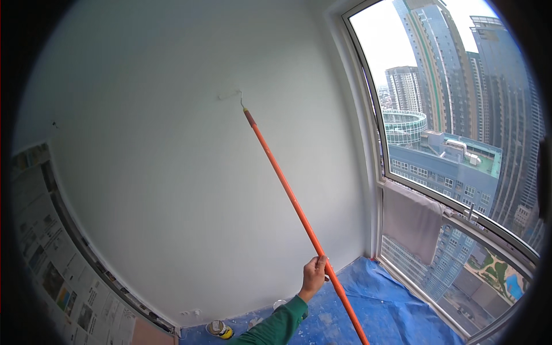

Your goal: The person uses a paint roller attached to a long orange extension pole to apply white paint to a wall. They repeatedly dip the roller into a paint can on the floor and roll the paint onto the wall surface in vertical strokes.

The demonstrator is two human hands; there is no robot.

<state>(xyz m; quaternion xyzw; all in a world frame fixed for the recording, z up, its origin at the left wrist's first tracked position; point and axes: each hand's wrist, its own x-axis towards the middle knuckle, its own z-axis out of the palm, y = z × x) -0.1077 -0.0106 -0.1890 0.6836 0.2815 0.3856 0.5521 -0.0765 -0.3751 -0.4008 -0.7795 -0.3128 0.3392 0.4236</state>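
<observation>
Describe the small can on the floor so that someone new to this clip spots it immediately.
Start at the white wall and drop to its bottom edge, where the blue floor sheet begins. The small can stands there, left of the green sleeve. It is the only round thing with a yellow side.

Left hand (314, 277) raised, fingers curled

— Can you see where your pole (299, 210) ends?
— No, its lower end runs off the bottom edge, and your other hand is out of view.
— And the roller (229, 95)?
— White on a white wall (172, 172), too small to make out. The tin (219, 329) by the wall is tiny as well.
</observation>
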